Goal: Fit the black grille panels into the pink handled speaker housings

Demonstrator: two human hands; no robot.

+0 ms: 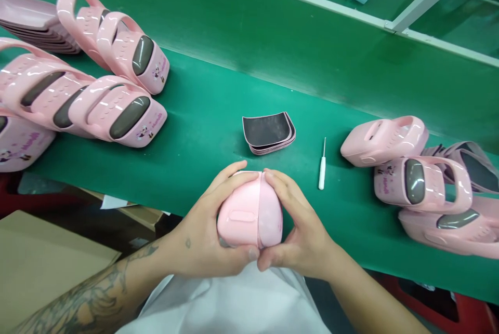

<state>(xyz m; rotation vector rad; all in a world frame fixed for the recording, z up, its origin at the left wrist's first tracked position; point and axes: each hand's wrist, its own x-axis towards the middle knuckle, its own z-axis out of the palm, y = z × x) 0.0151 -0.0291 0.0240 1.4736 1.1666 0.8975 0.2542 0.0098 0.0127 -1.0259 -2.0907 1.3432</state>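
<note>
Between my two hands, just off the table's near edge, is a pink plastic housing (239,214) with a seam down it and a paler curved panel (270,214) on its right side. My left hand (218,235) wraps the housing's left side, thumb near the seam at the bottom. On the paler panel my right hand (298,225) presses with its fingers on top and thumb below. Beyond them lies a small stack of curved panels (268,131), dark on the inside with pink edges. A white-handled screwdriver (322,170) rests right of the stack.
Several pink housings with handles and dark windows (130,116) stand at the left, beside stacked pink panels (35,17). More pink housings (423,183) and dark-lined panels (475,165) are at the right. A cardboard box (47,266) sits below the green table (202,100) at left.
</note>
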